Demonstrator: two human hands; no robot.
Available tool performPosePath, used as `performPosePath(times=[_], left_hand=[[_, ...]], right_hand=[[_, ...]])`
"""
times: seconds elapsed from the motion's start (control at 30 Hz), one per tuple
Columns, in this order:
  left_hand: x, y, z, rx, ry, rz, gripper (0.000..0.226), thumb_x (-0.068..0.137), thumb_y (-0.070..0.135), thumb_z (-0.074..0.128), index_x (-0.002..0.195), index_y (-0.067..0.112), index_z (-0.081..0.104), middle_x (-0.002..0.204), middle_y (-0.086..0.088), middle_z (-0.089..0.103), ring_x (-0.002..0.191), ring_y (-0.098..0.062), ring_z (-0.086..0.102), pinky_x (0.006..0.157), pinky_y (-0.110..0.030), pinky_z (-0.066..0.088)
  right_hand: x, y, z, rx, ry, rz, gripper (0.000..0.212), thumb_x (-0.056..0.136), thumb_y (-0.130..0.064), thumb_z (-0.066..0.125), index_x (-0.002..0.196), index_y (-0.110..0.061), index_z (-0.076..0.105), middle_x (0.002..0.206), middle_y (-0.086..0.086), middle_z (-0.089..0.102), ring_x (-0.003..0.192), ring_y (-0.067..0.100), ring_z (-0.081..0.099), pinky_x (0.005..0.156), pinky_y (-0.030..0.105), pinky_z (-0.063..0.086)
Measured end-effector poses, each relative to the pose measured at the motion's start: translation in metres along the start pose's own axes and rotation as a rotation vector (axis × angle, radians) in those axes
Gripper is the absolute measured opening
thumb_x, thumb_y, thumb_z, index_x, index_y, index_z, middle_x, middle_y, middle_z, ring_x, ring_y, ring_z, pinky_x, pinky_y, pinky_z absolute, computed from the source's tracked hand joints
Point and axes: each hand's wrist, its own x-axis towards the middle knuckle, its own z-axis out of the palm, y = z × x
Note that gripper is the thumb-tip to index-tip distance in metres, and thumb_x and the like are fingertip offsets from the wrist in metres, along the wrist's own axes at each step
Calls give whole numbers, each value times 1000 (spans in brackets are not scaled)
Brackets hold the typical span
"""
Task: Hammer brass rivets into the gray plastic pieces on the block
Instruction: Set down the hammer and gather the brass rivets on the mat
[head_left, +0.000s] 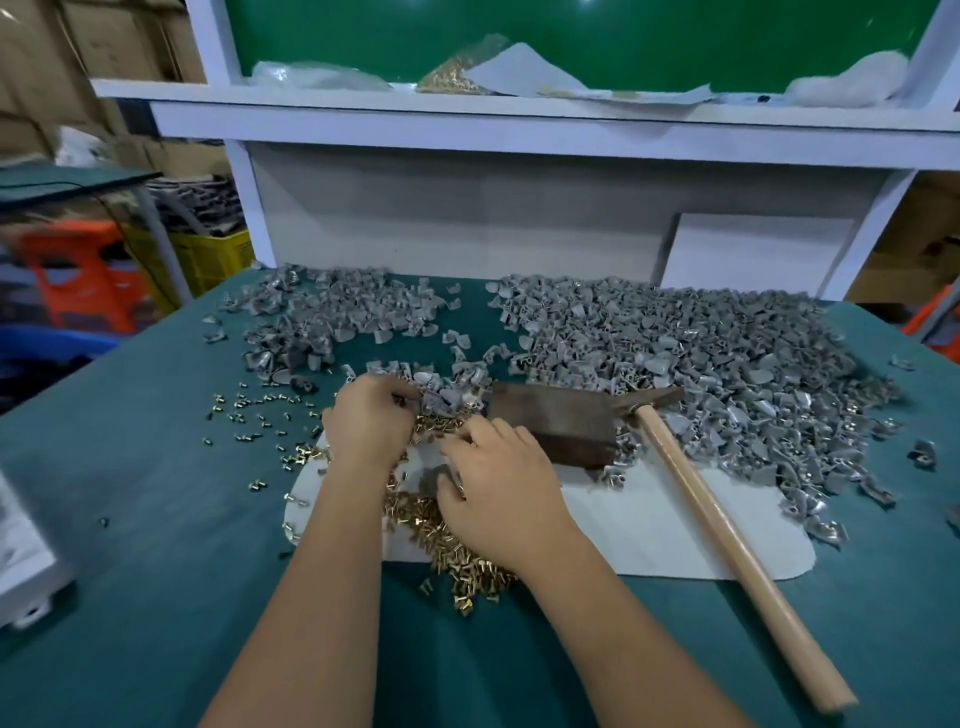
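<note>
Both hands work in shiny brass rivets (447, 540): left hand (366, 421) pinches something small, unclear what; right hand (501, 486) grips a gray plastic piece (430, 480); the rusty block (550, 421) sits beside them.

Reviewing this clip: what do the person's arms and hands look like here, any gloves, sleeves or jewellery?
Both arms are bare up to the frame's bottom edge, with no sleeves in view. The left hand and the right hand wear no gloves. No rings, watch or wristband show on the visible sides.
</note>
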Motion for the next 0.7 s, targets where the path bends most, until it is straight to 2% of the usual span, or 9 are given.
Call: performPosePath(times=[0.1, 0.2, 0.3, 0.4, 0.5, 0.57, 0.6, 0.63, 0.7], left_hand=[[1, -1, 4, -16, 35, -6, 26, 87, 12, 61, 99, 29, 76, 100, 4, 75, 100, -25, 64, 95, -47, 48], [-1, -2, 10, 9, 93, 13, 26, 87, 12, 59, 100, 28, 76, 101, 3, 74, 105, -26, 62, 99, -43, 42], [-2, 1, 12, 22, 173, 50, 26, 87, 12, 59, 101, 27, 76, 102, 3, 74, 106, -26, 60, 95, -40, 32], [-3, 2, 10, -56, 176, 65, 23, 90, 12, 59, 104, 22, 75, 108, 0, 72, 104, -25, 63, 94, -38, 43], [-4, 2, 10, -142, 170, 87, 28, 91, 5, 56, 112, 13, 72, 115, -8, 68, 101, -26, 63, 82, -30, 46], [-4, 3, 11, -160, 182, 109, 30, 90, 2, 54, 114, 10, 71, 115, -10, 66, 102, -26, 62, 81, -28, 44], [-3, 3, 11, -169, 185, 118, 30, 90, 1, 54, 114, 9, 72, 114, -11, 66, 102, -26, 63, 83, -28, 45], [-3, 4, 12, -176, 185, 127, 29, 90, 1, 55, 113, 8, 72, 112, -12, 67, 101, -26, 63, 85, -28, 46], [-2, 6, 13, -191, 185, 138, 24, 91, 4, 57, 109, 9, 73, 109, -11, 68, 98, -23, 64, 85, -24, 44]], right_hand=[[-1, 1, -2, 30, -93, 46, 32, 86, -30, 51, 109, -11, 64, 113, 6, 48, 104, 26, 46, 88, 38, 41], [1, 0, -3, 76, -119, 68, 21, 87, -10, 53, 103, -5, 65, 109, 6, 49, 104, 26, 48, 78, 36, 46], [1, 2, -4, 59, -125, 45, 27, 85, 2, 51, 106, -5, 66, 110, 6, 50, 104, 25, 50, 70, 33, 44], [2, 0, -11, 16, -89, 37, 24, 87, -2, 52, 106, -10, 64, 112, 5, 48, 97, 24, 53, 65, 33, 43], [4, -4, -29, -73, -29, 53, 8, 89, -21, 57, 93, -15, 62, 90, 3, 50, 83, 24, 56, 55, 29, 36], [4, -2, -36, -115, -120, 95, 26, 85, -36, 63, 71, -19, 48, 68, -3, 41, 69, 24, 51, 48, 25, 23], [3, -1, -37, -136, -199, 109, 36, 82, -39, 66, 66, -19, 40, 63, -5, 38, 67, 24, 47, 47, 25, 20], [2, -1, -37, -143, -266, 116, 39, 81, -37, 68, 64, -19, 37, 63, -5, 37, 67, 24, 46, 47, 26, 20], [2, -2, -34, -111, -316, 109, 29, 83, -25, 68, 68, -18, 44, 68, -4, 43, 71, 24, 48, 52, 28, 29]])
